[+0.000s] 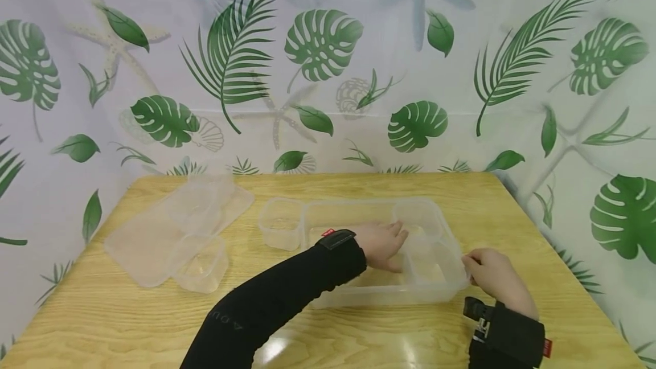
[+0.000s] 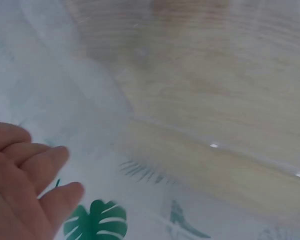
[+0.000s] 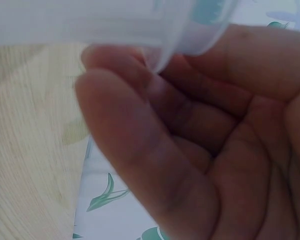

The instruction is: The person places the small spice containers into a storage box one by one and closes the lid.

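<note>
A large clear plastic container (image 1: 359, 295) sits mid-table with a smaller clear box (image 1: 433, 266) inside its right end. My left hand (image 1: 389, 244) reaches down into the container, palm down and fingers fairly straight, beside that inner box. In the left wrist view the left hand's fingers (image 2: 35, 175) look relaxed and hold nothing. My right hand (image 1: 484, 269) is at the container's right front corner. The right wrist view shows the right hand's fingers (image 3: 155, 150) curled under the clear rim (image 3: 140, 30).
A small clear box (image 1: 279, 226) stands against the big container's left side. Further left lie a flat clear lid (image 1: 138, 244) and two more small clear boxes (image 1: 202, 263). A leaf-print curtain (image 1: 328, 61) closes in the wooden table (image 1: 359, 335) at the back and sides.
</note>
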A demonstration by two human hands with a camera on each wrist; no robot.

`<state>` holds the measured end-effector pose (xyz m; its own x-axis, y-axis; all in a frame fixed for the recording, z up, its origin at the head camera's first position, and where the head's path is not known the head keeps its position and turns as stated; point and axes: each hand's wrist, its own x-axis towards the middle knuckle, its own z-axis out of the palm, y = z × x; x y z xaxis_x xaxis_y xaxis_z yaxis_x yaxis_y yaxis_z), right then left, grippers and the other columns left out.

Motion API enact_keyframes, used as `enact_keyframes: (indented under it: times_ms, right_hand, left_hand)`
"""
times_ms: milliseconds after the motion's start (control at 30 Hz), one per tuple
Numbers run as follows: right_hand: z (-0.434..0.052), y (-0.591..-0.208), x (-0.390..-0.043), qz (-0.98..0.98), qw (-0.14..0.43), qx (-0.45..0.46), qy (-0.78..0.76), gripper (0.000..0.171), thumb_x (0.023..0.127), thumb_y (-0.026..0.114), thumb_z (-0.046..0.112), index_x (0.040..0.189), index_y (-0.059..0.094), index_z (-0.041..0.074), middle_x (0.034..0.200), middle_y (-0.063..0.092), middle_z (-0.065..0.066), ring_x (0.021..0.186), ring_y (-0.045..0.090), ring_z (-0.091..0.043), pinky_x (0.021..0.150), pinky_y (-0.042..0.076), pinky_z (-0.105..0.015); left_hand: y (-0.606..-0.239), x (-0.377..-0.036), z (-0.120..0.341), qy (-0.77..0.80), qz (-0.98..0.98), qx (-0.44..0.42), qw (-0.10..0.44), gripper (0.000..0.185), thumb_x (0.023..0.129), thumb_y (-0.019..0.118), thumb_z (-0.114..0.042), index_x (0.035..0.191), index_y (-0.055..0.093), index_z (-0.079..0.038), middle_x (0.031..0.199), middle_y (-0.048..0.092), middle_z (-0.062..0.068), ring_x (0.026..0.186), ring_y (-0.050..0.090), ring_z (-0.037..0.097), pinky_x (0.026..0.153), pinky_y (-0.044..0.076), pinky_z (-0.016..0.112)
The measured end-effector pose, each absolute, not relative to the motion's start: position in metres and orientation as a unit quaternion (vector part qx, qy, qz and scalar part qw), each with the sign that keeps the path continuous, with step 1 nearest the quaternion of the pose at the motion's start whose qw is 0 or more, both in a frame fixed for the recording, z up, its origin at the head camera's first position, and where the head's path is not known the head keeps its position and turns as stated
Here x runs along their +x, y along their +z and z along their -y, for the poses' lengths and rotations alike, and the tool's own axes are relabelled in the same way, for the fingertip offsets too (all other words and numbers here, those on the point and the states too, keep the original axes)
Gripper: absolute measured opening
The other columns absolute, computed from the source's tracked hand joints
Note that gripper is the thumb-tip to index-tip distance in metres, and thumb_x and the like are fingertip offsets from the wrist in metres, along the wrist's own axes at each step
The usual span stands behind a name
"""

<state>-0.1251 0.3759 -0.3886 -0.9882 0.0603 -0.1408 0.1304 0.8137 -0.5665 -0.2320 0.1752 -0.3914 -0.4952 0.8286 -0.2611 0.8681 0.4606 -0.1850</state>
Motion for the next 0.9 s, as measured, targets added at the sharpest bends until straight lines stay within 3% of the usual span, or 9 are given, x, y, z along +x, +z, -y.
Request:
enact_keyframes:
  times_ms: [133,200,333,633,900]
  right_hand:
    - [-0.376,-0.390,-0.125,-0.952,0.053,0.047,-0.299,0.026,0.093,0.039,0.011,0.080,0.058,0.000,0.058,0.046,-0.004,0.048,0.037,-0.017,0.047,0.032,-0.030]
    - [-0.376,-0.390,-0.125,-0.951,0.056,0.047,-0.300,0.026,0.094,0.039,0.011,0.079,0.057,0.000,0.058,0.046,-0.004,0.048,0.037,-0.017,0.047,0.032,-0.030]
    - [-0.375,-0.390,-0.125,-0.950,0.062,0.048,-0.303,0.028,0.094,0.038,0.013,0.077,0.057,0.002,0.057,0.046,-0.004,0.047,0.036,-0.017,0.046,0.032,-0.030]
    - [-0.374,-0.389,-0.126,-0.952,0.066,0.047,-0.294,0.028,0.095,0.037,0.013,0.078,0.056,0.001,0.058,0.045,-0.003,0.049,0.037,-0.017,0.048,0.032,-0.031]
    - [-0.377,-0.389,-0.125,-0.954,0.069,0.046,-0.286,0.028,0.095,0.037,0.013,0.080,0.056,0.001,0.058,0.045,-0.004,0.050,0.038,-0.018,0.049,0.032,-0.031]
  left_hand:
    - [-0.377,-0.230,-0.162,-0.109,-0.864,0.484,0.091,0.071,0.087,0.042,-0.055,0.138,0.030,-0.008,0.140,0.030,0.007,0.125,0.032,0.015,0.099,0.028,0.026]
    - [-0.367,-0.228,-0.150,-0.081,-0.867,0.484,0.088,0.065,0.087,0.044,-0.052,0.132,0.040,-0.006,0.133,0.041,0.007,0.117,0.043,0.016,0.094,0.034,0.026]
    - [-0.348,-0.224,-0.115,0.000,-0.872,0.482,0.083,0.054,0.089,0.048,-0.044,0.124,0.050,-0.003,0.121,0.052,0.009,0.108,0.050,0.019,0.089,0.039,0.028]
    - [-0.341,-0.218,-0.036,0.135,-0.905,0.400,-0.043,0.052,0.089,0.050,-0.037,0.125,0.047,0.000,0.120,0.052,0.014,0.108,0.051,0.024,0.088,0.040,0.033]
    - [-0.356,-0.213,-0.001,0.187,-0.911,0.332,-0.159,0.043,0.087,0.057,-0.029,0.117,0.054,0.000,0.114,0.056,0.015,0.105,0.052,0.026,0.084,0.043,0.036]
